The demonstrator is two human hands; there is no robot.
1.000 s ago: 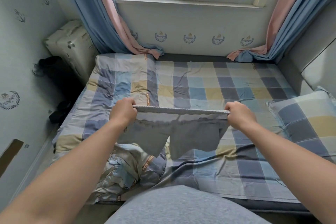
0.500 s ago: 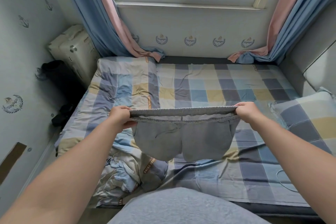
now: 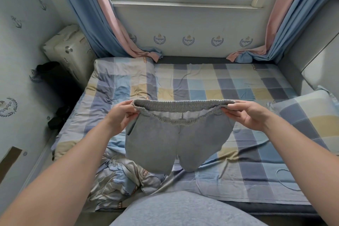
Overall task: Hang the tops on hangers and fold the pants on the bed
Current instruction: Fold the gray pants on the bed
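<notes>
Grey shorts (image 3: pixel 165 143) with an elastic waistband hang in the air above the bed (image 3: pixel 211 82), legs pointing down toward me. My left hand (image 3: pixel 122 115) pinches the left end of the waistband. My right hand (image 3: pixel 245 113) pinches the right end. The waistband is stretched wide and gapes open between them, showing the pale inside. The leg hems hover just over the checked sheet.
A rumpled checked quilt (image 3: pixel 119 176) lies bunched at the near left of the bed. A checked pillow (image 3: pixel 311 117) sits at the right. A pale suitcase (image 3: pixel 67 49) and dark bags (image 3: pixel 53 79) stand along the left wall. Curtains drape onto the bed's far corners.
The shorts have been raised and spread wider. The waistband turned from edge-on to gaping open toward me. Both hands moved apart and slightly up.
</notes>
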